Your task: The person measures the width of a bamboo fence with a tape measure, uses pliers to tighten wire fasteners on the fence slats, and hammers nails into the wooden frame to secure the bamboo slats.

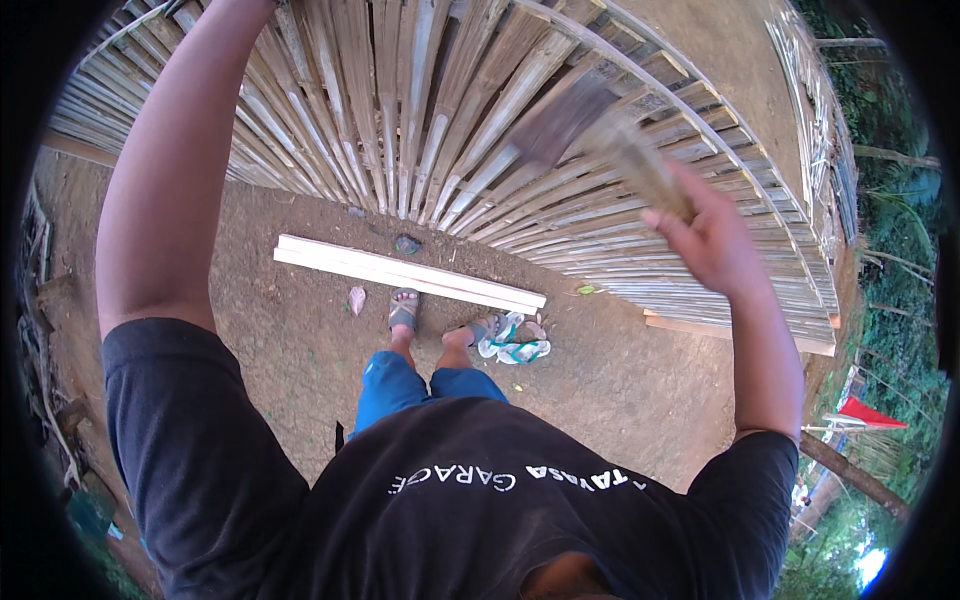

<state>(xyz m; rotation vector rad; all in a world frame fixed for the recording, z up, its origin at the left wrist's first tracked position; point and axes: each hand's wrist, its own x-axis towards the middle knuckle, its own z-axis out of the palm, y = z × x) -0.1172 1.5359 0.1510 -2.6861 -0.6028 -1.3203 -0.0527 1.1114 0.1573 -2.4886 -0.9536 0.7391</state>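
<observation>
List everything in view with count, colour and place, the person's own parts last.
Slatted panel: one, grey-brown, across the top
Blurred tool: one, tan near the hand, over the panel
White beam: one or two lengths, white, on the ground
Flip-flops: two, white and green, beside the right foot
Pink leaf: one, pink, left of the feet
Red cloth: one, red, far right
Shirt: one, black, bottom
Shorts: one, blue, above the shirt
Sandalled feet: two, below the beam
Right hand: one, gripping the tool
Left arm: one, hand out of frame

Outdoor yard [290, 390]: bare earth [620, 400], seemingly trees [905, 290]
</observation>
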